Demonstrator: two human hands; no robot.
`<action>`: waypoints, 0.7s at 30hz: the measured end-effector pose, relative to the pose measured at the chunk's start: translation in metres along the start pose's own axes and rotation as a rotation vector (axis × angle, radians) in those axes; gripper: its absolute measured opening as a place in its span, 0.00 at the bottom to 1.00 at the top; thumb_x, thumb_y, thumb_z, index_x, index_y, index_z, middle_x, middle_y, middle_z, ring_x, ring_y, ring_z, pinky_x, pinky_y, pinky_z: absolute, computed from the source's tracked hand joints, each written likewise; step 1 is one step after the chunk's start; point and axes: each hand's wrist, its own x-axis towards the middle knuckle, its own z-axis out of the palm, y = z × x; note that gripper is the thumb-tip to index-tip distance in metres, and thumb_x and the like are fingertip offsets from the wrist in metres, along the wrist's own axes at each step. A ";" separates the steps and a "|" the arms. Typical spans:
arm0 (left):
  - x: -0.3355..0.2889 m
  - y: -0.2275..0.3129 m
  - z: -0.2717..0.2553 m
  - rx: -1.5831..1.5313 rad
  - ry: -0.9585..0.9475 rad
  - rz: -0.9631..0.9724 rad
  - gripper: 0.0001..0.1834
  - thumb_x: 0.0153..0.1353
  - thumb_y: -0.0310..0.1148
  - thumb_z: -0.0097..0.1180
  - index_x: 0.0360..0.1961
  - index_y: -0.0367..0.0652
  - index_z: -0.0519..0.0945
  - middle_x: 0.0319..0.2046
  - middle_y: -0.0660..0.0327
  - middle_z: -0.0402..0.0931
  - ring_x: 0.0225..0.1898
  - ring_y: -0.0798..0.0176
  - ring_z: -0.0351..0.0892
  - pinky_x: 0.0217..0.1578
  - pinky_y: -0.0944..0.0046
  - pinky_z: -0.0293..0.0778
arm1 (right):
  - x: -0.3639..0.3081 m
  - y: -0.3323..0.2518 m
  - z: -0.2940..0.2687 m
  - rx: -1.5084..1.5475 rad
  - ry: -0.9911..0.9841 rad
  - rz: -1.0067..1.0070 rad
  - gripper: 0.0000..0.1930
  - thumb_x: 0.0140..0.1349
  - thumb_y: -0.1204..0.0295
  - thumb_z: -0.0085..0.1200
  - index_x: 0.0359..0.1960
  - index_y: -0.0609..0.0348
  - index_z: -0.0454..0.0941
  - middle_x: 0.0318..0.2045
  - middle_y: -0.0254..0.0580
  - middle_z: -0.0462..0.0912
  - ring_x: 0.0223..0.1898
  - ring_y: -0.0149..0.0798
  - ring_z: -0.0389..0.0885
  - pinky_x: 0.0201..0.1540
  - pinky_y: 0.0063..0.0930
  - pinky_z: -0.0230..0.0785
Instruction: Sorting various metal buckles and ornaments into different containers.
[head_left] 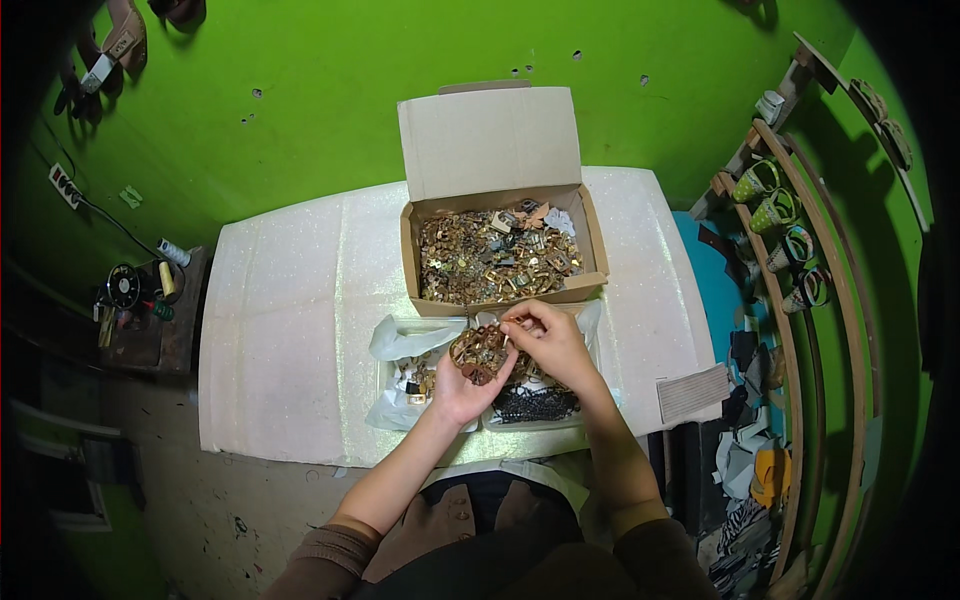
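My left hand (460,397) is cupped, palm up, around a heap of small brass-coloured metal buckles (480,352). Over the heap, the thumb and fingers of my right hand (553,345) are pinched together at its edge; what they hold is too small to make out. Just beyond my hands stands an open cardboard box (409,250), its lid raised, full of mixed metal fittings (490,262). Below my hands are plastic-lined trays (386,372), partly hidden by them. Loose metal pieces lie in the left one, and black chain-like trim (535,404) in the right one.
A white sparkly sheet (275,330) covers the table. A grey striped piece (692,392) lies at its right edge. Wooden racks (775,240) with green sandals stand at right, above scraps of material (745,450). A small side table (165,335) with thread spools is at left.
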 end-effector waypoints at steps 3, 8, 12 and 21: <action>0.000 0.002 -0.001 -0.075 0.009 -0.003 0.14 0.61 0.33 0.35 0.38 0.40 0.73 0.38 0.53 0.73 0.45 0.57 0.71 0.54 0.55 0.65 | -0.001 0.013 -0.003 0.321 0.090 0.044 0.07 0.54 0.73 0.54 0.34 0.63 0.74 0.28 0.37 0.79 0.31 0.28 0.78 0.32 0.18 0.70; 0.001 0.007 -0.003 -0.151 -0.008 0.005 0.13 0.62 0.32 0.35 0.40 0.37 0.70 0.39 0.51 0.71 0.45 0.54 0.69 0.53 0.54 0.66 | -0.009 0.035 -0.033 0.338 0.209 0.163 0.07 0.56 0.75 0.53 0.35 0.64 0.73 0.28 0.37 0.78 0.30 0.28 0.79 0.33 0.17 0.71; 0.002 0.007 -0.001 -0.134 0.024 0.035 0.12 0.60 0.30 0.37 0.36 0.38 0.73 0.35 0.51 0.72 0.43 0.56 0.70 0.53 0.56 0.66 | -0.015 0.049 -0.044 0.014 0.231 0.268 0.05 0.54 0.76 0.51 0.32 0.64 0.73 0.27 0.41 0.78 0.28 0.32 0.79 0.32 0.22 0.71; 0.003 0.007 -0.002 -0.113 0.017 0.049 0.12 0.60 0.30 0.37 0.36 0.38 0.74 0.36 0.52 0.72 0.45 0.55 0.69 0.55 0.56 0.64 | -0.014 0.059 -0.009 -0.667 0.329 -0.180 0.03 0.52 0.75 0.50 0.27 0.60 0.69 0.28 0.47 0.71 0.29 0.52 0.74 0.31 0.41 0.68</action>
